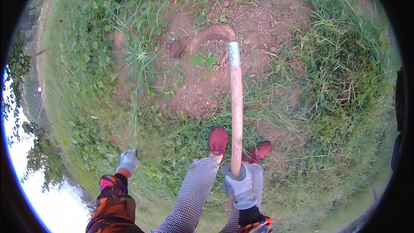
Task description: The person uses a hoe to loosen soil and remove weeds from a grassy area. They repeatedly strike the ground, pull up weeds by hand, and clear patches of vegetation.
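Observation:
My right hand (pixel 240 187), in a grey work glove, is closed round the lower part of a long-handled sickle (pixel 236 112). The sickle's straight wooden handle runs away from me to a metal collar, and its brown curved blade hooks left over bare soil. A small green plant (pixel 204 61) grows just inside the blade's curve. Out to the left, my gloved left hand (pixel 128 161) is over the grass. Beside its fingertips lies a blurred patch of grass (pixel 148 147); whether the fingers hold any of it is unclear.
A reddish stone (pixel 176 49) lies left of the blade tip on the brown soil (pixel 189 90). Tall grass and weeds (pixel 139 56) stand at the left; a thicker mound of grass (pixel 340 86) rises at the right. My red shoes (pixel 219 140) are close to the handle.

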{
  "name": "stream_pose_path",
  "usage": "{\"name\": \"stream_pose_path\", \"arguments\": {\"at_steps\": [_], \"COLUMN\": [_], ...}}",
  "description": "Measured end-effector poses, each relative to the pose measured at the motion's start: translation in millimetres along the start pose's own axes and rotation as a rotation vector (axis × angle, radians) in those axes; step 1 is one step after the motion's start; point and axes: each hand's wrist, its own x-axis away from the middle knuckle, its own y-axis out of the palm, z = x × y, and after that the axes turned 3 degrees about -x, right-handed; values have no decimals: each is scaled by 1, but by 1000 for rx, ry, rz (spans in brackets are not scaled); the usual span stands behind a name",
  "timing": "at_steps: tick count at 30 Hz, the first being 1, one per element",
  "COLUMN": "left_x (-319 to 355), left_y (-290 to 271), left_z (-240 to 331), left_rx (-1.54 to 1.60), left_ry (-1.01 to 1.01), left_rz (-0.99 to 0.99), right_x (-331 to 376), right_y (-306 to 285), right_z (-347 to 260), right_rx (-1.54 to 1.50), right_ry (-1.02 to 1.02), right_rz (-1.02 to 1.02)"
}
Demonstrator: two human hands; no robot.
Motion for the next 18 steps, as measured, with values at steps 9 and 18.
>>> {"name": "stream_pose_path", "arguments": {"at_steps": [9,18], "left_x": [61,48], "left_y": [50,-48], "left_z": [-12,98], "left_rx": [-72,226], "left_ry": [55,145], "left_rz": [12,125], "right_x": [31,47], "right_y": [-93,-95], "right_z": [-44,-45], "right_rx": [1314,409], "right_ry": [-174,-12], "right_rz": [388,234]}}
